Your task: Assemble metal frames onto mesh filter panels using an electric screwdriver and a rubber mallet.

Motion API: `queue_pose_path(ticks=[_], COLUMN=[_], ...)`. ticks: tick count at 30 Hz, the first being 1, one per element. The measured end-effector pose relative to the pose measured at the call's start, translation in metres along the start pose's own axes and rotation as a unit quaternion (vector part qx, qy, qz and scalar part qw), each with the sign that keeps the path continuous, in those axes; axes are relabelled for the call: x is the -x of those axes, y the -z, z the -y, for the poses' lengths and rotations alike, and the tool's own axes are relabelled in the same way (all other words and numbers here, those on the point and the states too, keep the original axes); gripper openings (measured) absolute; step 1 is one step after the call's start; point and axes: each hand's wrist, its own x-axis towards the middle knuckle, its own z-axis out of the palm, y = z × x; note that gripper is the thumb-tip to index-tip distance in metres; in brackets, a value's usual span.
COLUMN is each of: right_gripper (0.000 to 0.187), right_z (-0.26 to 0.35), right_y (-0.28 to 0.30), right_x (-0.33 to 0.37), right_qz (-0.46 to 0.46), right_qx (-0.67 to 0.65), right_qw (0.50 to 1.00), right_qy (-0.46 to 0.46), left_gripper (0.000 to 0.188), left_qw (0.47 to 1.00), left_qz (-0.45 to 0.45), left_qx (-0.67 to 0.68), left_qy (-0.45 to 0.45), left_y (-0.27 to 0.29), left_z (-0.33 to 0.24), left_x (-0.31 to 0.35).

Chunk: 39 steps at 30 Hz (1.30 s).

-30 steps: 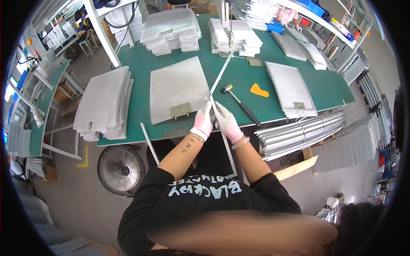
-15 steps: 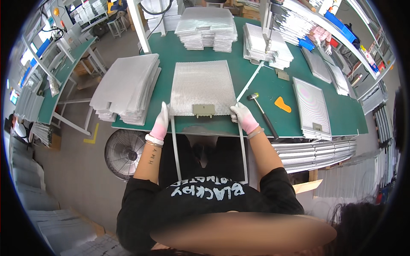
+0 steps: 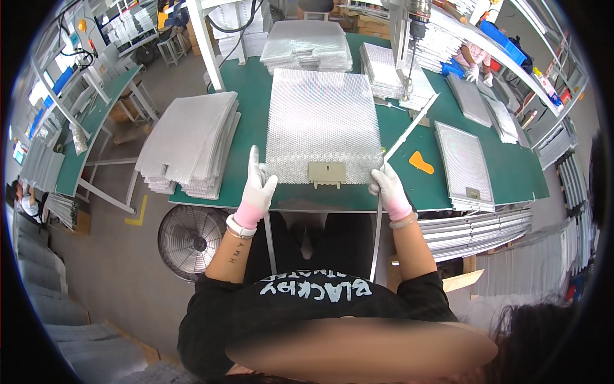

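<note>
A silvery mesh filter panel (image 3: 323,121) with a grey-beige tab plate (image 3: 327,172) at its near edge is raised and tilted over the bench. My left hand (image 3: 254,195), in a white glove with a pink cuff, grips its near left corner between thumb and fingers, the index finger stretched up. At the near right corner, my right hand (image 3: 389,192), gloved alike, has its fingers curled round the panel edge and a thin metal frame strip (image 3: 412,127). That strip slants away to the far right. Narrow frame legs run from both corners towards my body.
Stacks of mesh sheets stand on the green bench at left (image 3: 185,137) and back (image 3: 307,45). A drill (image 3: 417,29) hangs at the back right. An orange scraper-like piece (image 3: 421,162) and a finished panel (image 3: 465,163) lie right. A floor fan (image 3: 192,240) stands below left. A co-worker's gloved hands (image 3: 473,73) are beyond.
The panel has risen towards me and shifted right with both hands. The slanting strip has swung along with it. The hammer on the bench is now mostly covered.
</note>
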Motion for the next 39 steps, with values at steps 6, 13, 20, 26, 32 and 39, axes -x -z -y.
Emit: queue_pose_path(ticks=[6, 13, 20, 26, 32, 39], right_gripper=[0.034, 0.038, 0.019, 0.028, 0.037, 0.013], right_z=[0.039, 0.056, 0.105, 0.117, 0.096, 0.064], right_y=[-0.030, -0.065, -0.103, -0.096, -0.105, -0.080], right_x=[0.029, 0.050, -0.005, -0.054, -0.048, -0.063], right_qz=[0.016, 0.054, 0.014, -0.052, -0.254, -0.087], right_qx=[-0.006, 0.176, 0.180, 0.114, 0.291, 0.153], right_qw=[0.998, 0.966, 0.924, 0.926, 0.825, 0.930], right_qy=[0.057, 0.183, 0.338, 0.356, 0.411, 0.324], left_gripper=[0.040, 0.022, 0.039, 0.025, 0.021, 0.021], left_qw=[0.979, 0.990, 0.960, 0.983, 0.977, 0.993], left_qz=[-0.017, -0.093, -0.163, -0.066, -0.130, -0.045], left_qx=[0.174, 0.108, 0.162, 0.047, 0.010, 0.034], left_qy=[0.108, -0.018, -0.159, -0.162, -0.168, -0.102], left_y=[0.008, 0.055, 0.036, 0.038, 0.032, 0.044], left_z=[-0.055, -0.066, -0.111, -0.125, -0.089, -0.035], left_x=[0.028, 0.087, 0.026, -0.076, -0.086, -0.087])
